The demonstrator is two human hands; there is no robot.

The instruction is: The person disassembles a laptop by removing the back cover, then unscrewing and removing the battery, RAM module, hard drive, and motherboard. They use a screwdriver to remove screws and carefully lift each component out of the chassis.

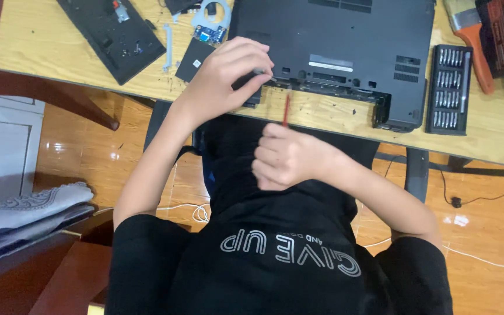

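A dark grey laptop [345, 41] lies bottom-up on the wooden table [48, 52], its near edge facing me. My left hand [226, 76] rests at that edge, fingertips pinched on a small dark part by the laptop's left corner; what it is I cannot make out. My right hand [290, 157] is lower, over my lap, closed around a thin red screwdriver [286, 111] whose shaft points up toward the laptop's edge without clearly touching it.
A black case of screwdriver bits [450, 87] lies right of the laptop. A brush with an orange handle [475, 41] is at the far right. A black panel [112, 32], a small blue circuit board [208, 34] and a black square piece [192, 59] lie left. Grey cloth [24, 210] is on the left.
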